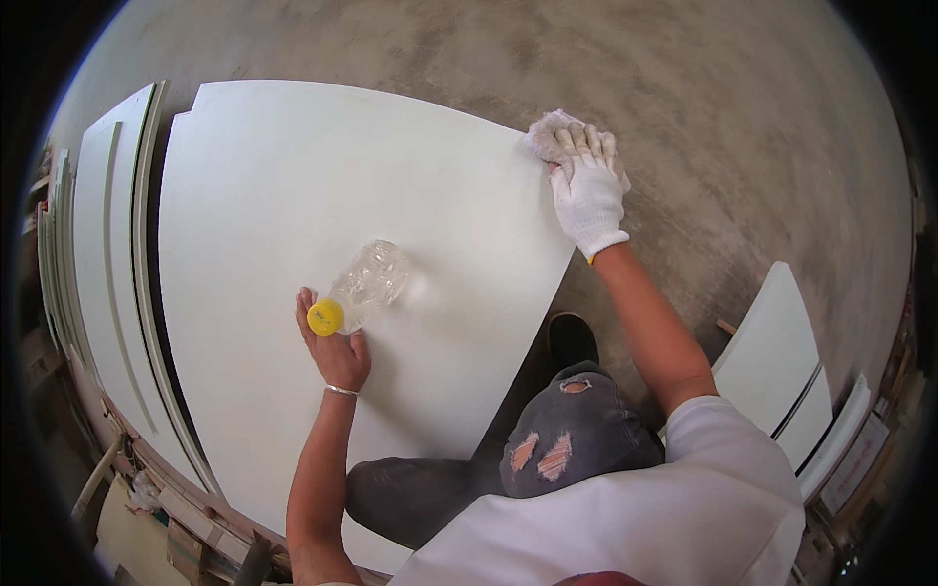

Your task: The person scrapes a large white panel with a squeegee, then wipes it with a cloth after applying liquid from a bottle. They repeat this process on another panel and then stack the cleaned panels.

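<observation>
Holding a Bottle and a Cloth over a Pale Panel

A person in a white top and ripped dark trousers (616,439) works over a broad, pale panel (244,215) with a smooth surface. The bare left hand (337,342) holds a clear plastic bottle (374,278) near its neck, fingers to the left and thumb to the right. The bottle is tilted, its yellow cap (325,316) toward the hand and its base pointing away; I cannot tell whether the base touches the panel. A small dark marking shows on the cap, too small to read.

The right hand (586,190), in a white knit glove, holds a wadded pinkish-grey cloth (549,135) at the panel's far right corner. Its fingers lie nearly straight and close together over the cloth, which bulges out on both sides; how tightly they grip is hidden.

A pale bracelet (341,391) circles the left wrist. More pale panels (106,264) lie just beside the large panel on its left, and others (772,342) lie on the right. Near those, a white board (856,463) bears faint reddish marks, too blurred to read. Beyond spreads a stained brown floor (733,127).
</observation>
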Demonstrator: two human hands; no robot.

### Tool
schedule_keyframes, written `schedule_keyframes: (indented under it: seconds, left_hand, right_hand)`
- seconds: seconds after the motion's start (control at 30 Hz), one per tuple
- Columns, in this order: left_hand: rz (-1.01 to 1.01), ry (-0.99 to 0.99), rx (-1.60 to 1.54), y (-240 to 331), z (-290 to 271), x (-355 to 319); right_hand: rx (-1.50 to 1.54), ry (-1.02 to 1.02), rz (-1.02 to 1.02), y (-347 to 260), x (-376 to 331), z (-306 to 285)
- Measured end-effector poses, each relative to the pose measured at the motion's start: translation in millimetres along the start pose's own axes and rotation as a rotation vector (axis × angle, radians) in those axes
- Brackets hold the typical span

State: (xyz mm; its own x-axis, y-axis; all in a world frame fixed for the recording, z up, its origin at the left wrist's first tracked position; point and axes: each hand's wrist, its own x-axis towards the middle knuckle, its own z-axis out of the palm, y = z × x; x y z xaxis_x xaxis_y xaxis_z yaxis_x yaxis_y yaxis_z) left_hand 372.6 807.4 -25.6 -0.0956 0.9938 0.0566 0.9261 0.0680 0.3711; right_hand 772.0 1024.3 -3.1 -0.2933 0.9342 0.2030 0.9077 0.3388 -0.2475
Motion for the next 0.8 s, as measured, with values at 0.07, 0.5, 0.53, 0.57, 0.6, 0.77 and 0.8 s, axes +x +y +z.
schedule_keyframes:
  seconds: [0.07,0.5,0.53,0.57,0.6,0.77,0.8]
  left_hand:
    - [-0.001,0.020,0.005,1,-1,1]
    - [-0.082,-0.001,-0.095,9,-10,-1]
    - [-0.132,-0.007,-0.240,13,-11,-1]
    - [-0.181,-0.027,-0.389,18,-12,0]
    - [-0.231,-0.059,-0.544,23,-12,2]
    - [-0.226,0.000,-0.654,42,-13,24]
    - [-0.295,0.028,-0.732,45,-14,28]
  right_hand:
    - [0.026,-0.044,0.094,-2,-6,0]
    - [-0.049,-0.180,0.127,7,-20,2]
    - [-0.031,-0.134,0.125,-5,-12,1]
    - [0.043,-0.064,0.019,-17,-1,1]
    - [0.063,0.035,-0.088,-33,12,4]
    - [0.067,0.110,-0.299,-136,121,85]
    - [0.060,0.110,-0.286,-154,138,103]
